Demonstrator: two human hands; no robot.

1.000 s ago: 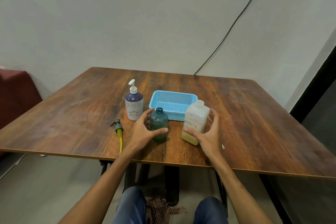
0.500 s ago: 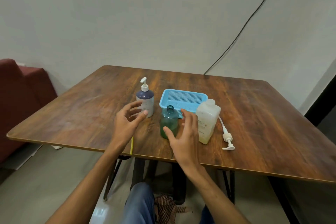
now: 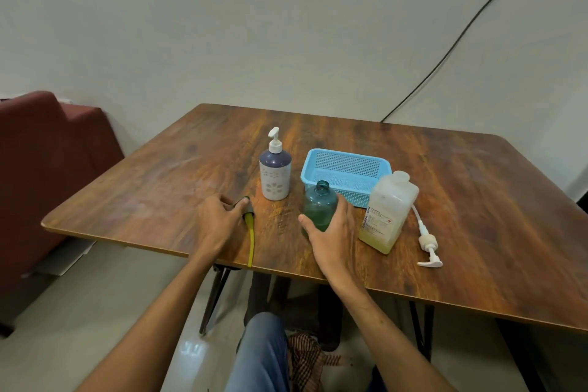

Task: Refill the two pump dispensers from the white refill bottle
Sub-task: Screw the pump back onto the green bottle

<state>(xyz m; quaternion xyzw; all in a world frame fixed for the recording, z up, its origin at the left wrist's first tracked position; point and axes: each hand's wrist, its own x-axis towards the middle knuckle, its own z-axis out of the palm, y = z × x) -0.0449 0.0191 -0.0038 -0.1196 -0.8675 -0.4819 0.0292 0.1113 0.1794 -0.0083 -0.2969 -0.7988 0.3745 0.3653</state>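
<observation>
Dispenser: purple over white, floral print. Bottle: clear teal-green. Basket: light blue, perforated. Refill bottle: translucent white, yellow liquid. Loose pump: white. Tabletop: brown woodgrain.

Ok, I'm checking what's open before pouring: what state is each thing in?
Purple-and-white plastic pump dispenser: upright, pump on.
Clear green plastic bottle: upright, neck open, right hand round it.
Dark pump head with yellow tube: lying flat, left hand touching it.
White plastic refill bottle: upright, little yellowish liquid left.
White pump with tube: lying loose.
Blue plastic basket: upright, empty.
</observation>
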